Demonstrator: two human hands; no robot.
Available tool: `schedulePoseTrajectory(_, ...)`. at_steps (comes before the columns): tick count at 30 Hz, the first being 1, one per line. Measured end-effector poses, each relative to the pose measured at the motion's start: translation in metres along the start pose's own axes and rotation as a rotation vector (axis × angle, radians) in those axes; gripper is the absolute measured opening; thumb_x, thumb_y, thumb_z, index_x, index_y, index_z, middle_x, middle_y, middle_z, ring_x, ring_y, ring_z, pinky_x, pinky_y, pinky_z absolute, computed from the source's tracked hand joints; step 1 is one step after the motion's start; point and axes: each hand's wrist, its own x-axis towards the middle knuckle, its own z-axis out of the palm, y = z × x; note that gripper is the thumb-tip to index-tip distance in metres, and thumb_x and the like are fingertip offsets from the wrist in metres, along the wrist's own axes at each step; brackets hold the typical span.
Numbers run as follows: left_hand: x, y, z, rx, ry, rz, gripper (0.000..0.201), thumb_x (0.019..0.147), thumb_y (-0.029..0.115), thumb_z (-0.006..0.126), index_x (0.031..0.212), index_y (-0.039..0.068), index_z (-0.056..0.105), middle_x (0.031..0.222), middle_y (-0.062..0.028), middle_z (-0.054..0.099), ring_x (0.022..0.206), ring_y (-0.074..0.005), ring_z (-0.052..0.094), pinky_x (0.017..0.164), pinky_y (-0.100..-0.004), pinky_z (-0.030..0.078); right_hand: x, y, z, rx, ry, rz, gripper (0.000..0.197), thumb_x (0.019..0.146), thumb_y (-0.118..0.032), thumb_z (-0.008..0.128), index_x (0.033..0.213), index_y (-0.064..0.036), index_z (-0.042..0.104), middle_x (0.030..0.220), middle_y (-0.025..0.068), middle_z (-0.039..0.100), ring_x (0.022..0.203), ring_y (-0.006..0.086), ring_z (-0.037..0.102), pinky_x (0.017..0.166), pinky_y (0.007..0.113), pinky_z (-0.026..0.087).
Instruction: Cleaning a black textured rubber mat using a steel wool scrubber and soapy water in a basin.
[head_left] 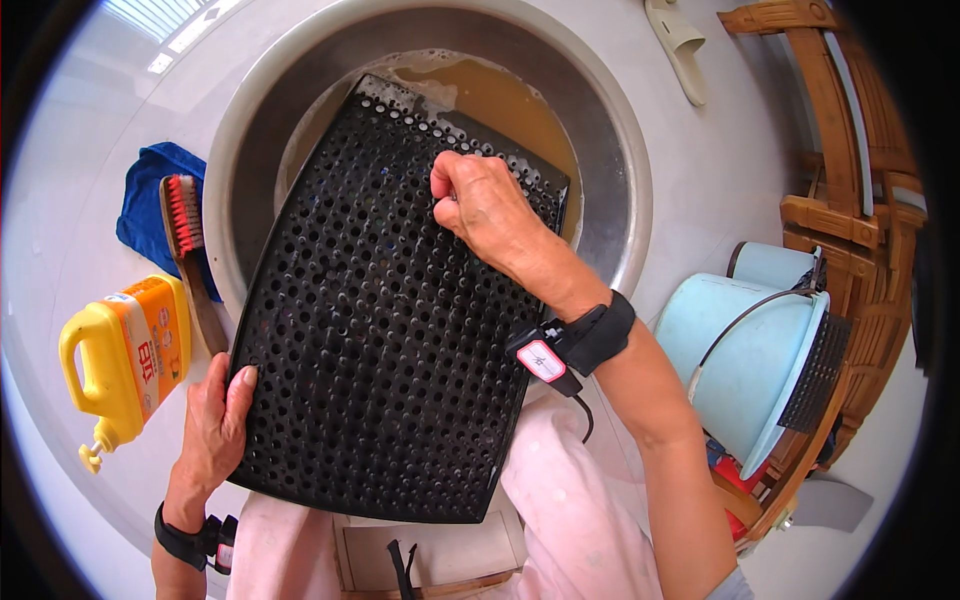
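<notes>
A black rubber mat (375, 330) full of round holes and small knobs slants from my lap into a large metal basin (235, 190), its far end at the brownish water (505, 95). My left hand (215, 415) grips the mat's left edge, with the thumb on top. Over the upper right part of the mat, my right hand (485, 200) is closed, fingers curled in. Whatever it may hold is hidden under the fingers. Pale suds cling to the mat's far corner.
Left of the basin are a wooden scrubbing brush (190, 260) with red and white bristles, a blue cloth (150, 200) and a yellow jug (105, 365). To the right are a light-blue bucket (745, 360), wooden furniture (835, 130) and a pale slipper (682, 50).
</notes>
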Motion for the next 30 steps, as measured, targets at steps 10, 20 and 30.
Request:
schedulePoseTrajectory(10, 0.001, 0.000, 0.002, -0.029, 0.019, -0.014, 0.035, 0.098, 0.030, 0.048, 0.086, -0.002, 0.044, 0.062, -0.0185, 0.036, 0.056, -0.0241, 0.033, 0.054, -0.0355, 0.035, -0.001, 0.000, 0.005, -0.022, 0.125, 0.097, 0.013, 0.072, -0.008, 0.056, 0.081, 0.0015, 0.054, 0.077, 0.0159, 0.058, 0.073, 0.0305, 0.057, 0.066, 0.039, 0.045)
schedulePoseTrajectory(20, 0.000, 0.000, 0.002, -0.059, 0.025, -0.024, 0.034, 0.098, 0.029, 0.049, 0.087, -0.002, 0.045, 0.061, -0.0160, 0.036, 0.056, -0.0204, 0.033, 0.054, -0.0343, 0.036, -0.038, -0.002, -0.013, -0.031, 0.160, -0.038, 0.018, 0.070, -0.006, 0.065, 0.086, -0.0009, 0.058, 0.094, 0.0174, 0.052, 0.085, 0.0320, 0.055, 0.080, 0.038, 0.045)
schedulePoseTrajectory(30, 0.000, -0.001, 0.002, -0.062, 0.023, -0.027, 0.035, 0.098, 0.030, 0.049, 0.087, -0.003, 0.045, 0.061, -0.0148, 0.036, 0.058, -0.0190, 0.035, 0.055, -0.0330, 0.036, -0.018, -0.004, -0.021, 0.077, -0.081, 0.098, 0.021, 0.070, -0.012, 0.063, 0.087, -0.0027, 0.057, 0.091, 0.0117, 0.052, 0.087, 0.0271, 0.053, 0.081, 0.033, 0.043)
